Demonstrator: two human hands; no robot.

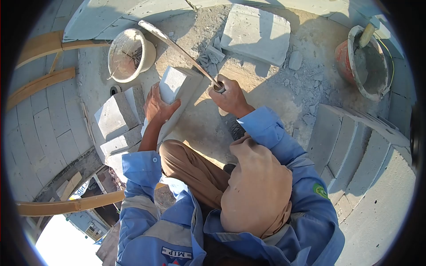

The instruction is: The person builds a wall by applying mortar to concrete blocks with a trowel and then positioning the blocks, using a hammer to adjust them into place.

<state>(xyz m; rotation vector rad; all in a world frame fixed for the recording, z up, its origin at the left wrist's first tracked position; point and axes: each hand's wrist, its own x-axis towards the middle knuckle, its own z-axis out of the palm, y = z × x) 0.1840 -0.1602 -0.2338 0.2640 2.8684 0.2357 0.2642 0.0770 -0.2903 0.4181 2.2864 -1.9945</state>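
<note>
My left hand [160, 105] grips the near part of a light grey concrete block [174, 82], thumb on one side and fingers on the other. The block stands on edge in front of my bent knee. My right hand [229, 95] is closed round the handle of a long machete-like blade [177, 48]. Its blade slants up and left, passing over the far end of the block in this view, and its broad tip lies near a white bucket. Several more blocks [116, 116] rest just left of my left hand.
The white bucket [145, 55] stands at the upper left. At the upper right, a red bucket [346, 62] holds grey mortar and a handled tool. A large block [255, 33] lies ahead among broken chips [306, 82]. Block walls [341, 146] rise right and left [49, 133].
</note>
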